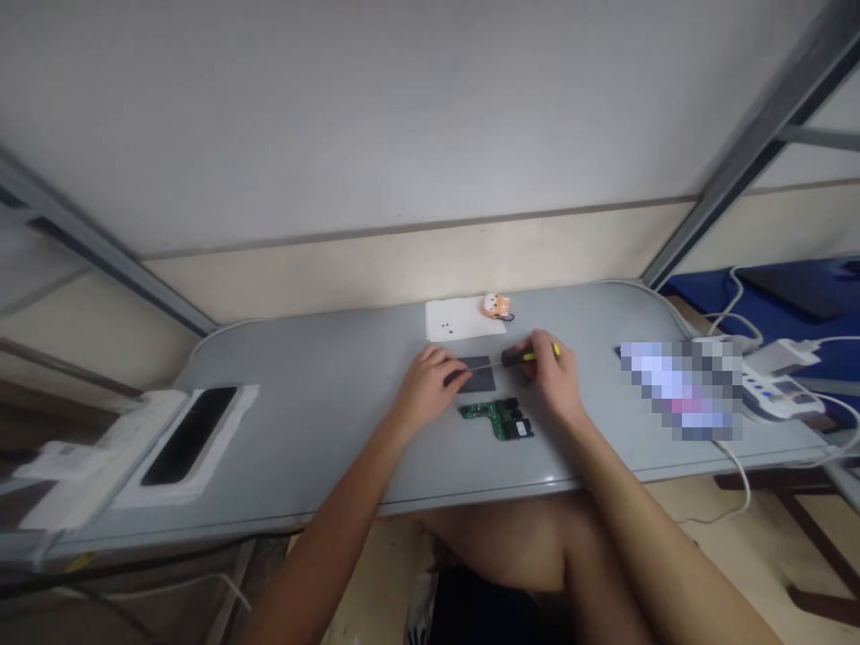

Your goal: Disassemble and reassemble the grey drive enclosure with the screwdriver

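Observation:
My right hand (552, 374) is closed around a screwdriver (522, 356) with a black and yellow handle, its thin shaft pointing left onto a dark flat rectangular part (481, 374) on the grey table (322, 403). My left hand (434, 383) rests on the left edge of that dark part with its fingers curled against it. Just in front of both hands lies a green circuit board (498, 419) with black components.
A white sheet (460, 320) with a few tiny dark specks lies behind the hands, a small orange figure (496, 306) at its corner. A phone in white packaging (192, 436) sits at left. A power strip (779, 390) with white cables is at right.

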{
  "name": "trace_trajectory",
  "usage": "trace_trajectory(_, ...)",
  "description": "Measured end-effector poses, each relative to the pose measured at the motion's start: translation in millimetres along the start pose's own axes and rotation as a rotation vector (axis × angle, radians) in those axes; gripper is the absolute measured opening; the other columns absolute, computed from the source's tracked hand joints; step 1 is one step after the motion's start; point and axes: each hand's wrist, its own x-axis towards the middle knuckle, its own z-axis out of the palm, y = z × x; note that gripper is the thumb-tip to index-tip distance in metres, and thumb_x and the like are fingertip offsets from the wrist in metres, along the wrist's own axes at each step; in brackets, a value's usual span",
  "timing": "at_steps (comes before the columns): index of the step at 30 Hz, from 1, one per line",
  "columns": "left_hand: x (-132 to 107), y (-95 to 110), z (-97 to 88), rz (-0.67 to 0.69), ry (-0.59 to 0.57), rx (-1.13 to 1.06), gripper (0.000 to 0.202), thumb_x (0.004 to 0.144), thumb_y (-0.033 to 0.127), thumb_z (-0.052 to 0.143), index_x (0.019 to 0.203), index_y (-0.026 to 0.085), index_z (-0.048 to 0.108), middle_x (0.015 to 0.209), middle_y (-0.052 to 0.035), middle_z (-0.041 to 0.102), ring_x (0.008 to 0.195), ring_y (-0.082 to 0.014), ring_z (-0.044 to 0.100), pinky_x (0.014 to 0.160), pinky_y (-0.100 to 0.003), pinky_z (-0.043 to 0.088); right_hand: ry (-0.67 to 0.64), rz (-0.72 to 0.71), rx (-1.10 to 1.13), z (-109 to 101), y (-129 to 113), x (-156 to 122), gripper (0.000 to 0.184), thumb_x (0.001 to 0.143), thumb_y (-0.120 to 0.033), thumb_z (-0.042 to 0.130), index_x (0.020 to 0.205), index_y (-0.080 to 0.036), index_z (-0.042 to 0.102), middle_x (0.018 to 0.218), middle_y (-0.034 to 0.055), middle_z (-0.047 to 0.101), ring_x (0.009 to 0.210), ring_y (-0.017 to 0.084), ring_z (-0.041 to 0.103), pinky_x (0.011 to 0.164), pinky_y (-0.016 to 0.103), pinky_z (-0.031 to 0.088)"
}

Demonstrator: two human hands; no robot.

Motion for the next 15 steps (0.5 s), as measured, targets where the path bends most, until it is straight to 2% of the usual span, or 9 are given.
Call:
trace_trajectory(6,-0.1,-7.9,-0.9,-0.049,-0.009,-0.009,0.023,0.103,0.031,0.060,0.094,0.025,0.079,0.095,-0.0042,0.075,0.095,-0.0229,0.060,0.089,-0.040,0.050,0.061,0.043,0.047,-4.8,8.3,5.9,0.044,0.093,-0.057,0.054,0.075,-0.019,0.068,0.072,0.0004,0.061,0.066,0.015,0.053,0.058,0.025,0.042)
trace_trajectory(9,-0.3,-11.2,-0.2,-0.122,0.037,0.030,0.020,0.101,0.032,0.063,0.092,0.023,0.078,0.090,-0.0039,0.074,0.092,-0.0228,0.062,0.087,-0.039,0.050,0.206,0.025,0.025,-11.6,17.5,13.8,0.045,0.094,-0.058,0.054,0.075,-0.019,0.067,0.070,0.0005,0.062,0.065,0.015,0.057,0.059,0.026,0.044)
trace_trajectory(12,-0.2,-15.2,2.9,-0.171,0.107,0.007,0.021,0.102,0.034,0.062,0.093,0.021,0.076,0.091,-0.0050,0.072,0.093,-0.0226,0.064,0.087,-0.038,0.052,0.364,0.073,0.077,-17.4,23.5,19.6,0.043,0.093,-0.058,0.055,0.078,-0.019,0.065,0.069,-0.0002,0.062,0.054,0.015,0.058,0.052,0.028,0.042)
trace_trajectory(15,-0.2,-18.2,4.5,-0.169,0.129,-0.037,0.025,0.104,0.036,0.058,0.092,0.021,0.075,0.092,-0.0053,0.072,0.094,-0.0221,0.065,0.088,-0.038,0.053,0.406,0.114,0.165,-18.2,27.1,21.0,0.044,0.092,-0.062,0.056,0.082,-0.019,0.064,0.066,-0.0022,0.059,0.046,0.015,0.057,0.046,0.028,0.040)
